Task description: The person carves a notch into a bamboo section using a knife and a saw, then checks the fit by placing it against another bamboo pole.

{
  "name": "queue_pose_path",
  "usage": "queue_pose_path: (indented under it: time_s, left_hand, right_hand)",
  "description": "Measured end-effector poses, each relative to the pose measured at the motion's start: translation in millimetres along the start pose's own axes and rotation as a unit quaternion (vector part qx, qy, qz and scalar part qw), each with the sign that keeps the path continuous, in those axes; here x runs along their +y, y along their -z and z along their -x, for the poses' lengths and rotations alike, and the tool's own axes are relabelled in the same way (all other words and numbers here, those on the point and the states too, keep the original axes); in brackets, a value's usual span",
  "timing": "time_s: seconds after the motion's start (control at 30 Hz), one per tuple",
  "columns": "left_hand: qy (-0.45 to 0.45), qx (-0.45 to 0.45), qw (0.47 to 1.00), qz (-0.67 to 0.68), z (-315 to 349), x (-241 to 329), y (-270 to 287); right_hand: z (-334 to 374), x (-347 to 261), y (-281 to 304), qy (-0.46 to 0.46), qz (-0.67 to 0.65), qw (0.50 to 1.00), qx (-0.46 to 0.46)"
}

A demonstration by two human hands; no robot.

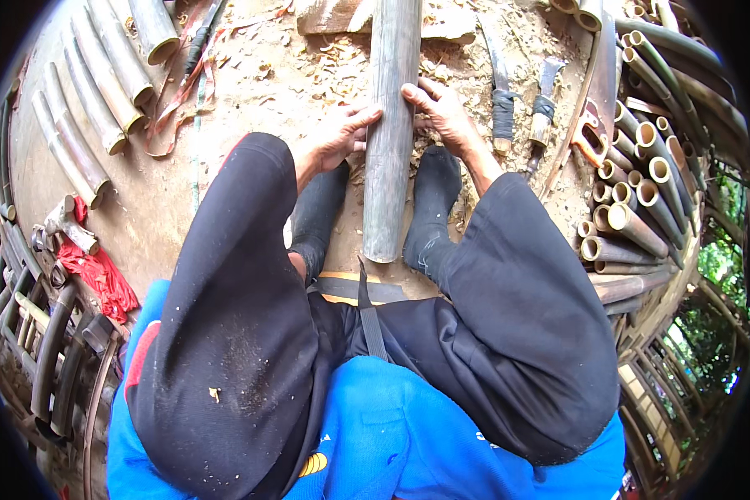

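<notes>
A thick grey-brown bamboo pole point(389, 142) runs from the top edge of the view down between my feet, its near end close to my seat. My left hand point(340, 135) holds it from the left side, thumb and fingers against the surface. From the right side my right hand point(447, 117) grips the same pole, a little farther along; its thumb lies on top and the other fingers are partly hidden by the pole. Right of that hand, a curved blade with a dark wrapped handle point(503, 118) and a second wrapped-handle knife point(544, 104) lie on the ground.
A saw with an orange handle point(591, 137) leans by a stack of cut bamboo tubes point(642, 196) on the right. More bamboo lengths point(92, 92) lie at the far left, above a red cloth point(100, 279). Wood shavings cover the ground near a wooden block point(450, 23).
</notes>
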State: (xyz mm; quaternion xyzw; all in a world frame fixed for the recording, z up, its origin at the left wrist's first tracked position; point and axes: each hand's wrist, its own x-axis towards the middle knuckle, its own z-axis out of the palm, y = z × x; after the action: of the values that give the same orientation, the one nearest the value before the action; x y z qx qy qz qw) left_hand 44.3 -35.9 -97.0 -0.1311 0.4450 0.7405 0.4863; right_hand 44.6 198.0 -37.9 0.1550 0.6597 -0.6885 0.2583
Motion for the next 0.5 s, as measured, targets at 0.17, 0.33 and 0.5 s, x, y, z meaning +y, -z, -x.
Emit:
queue_pose_path:
  time_s: [0.17,0.33,0.5]
  left_hand:
    - [-0.157,0.185,0.961,-0.133,1,16,1]
    - [-0.403,0.309,0.620,-0.598,-5,124,-3]
    - [-0.306,0.225,0.533,-0.756,-36,172,32]
  right_hand:
    - [16,-7,-25,0.010,0.100,0.992,0.082]
    - [45,16,-56,0.047,0.191,0.975,0.106]
    - [56,10,-58,-0.003,0.214,0.972,0.092]
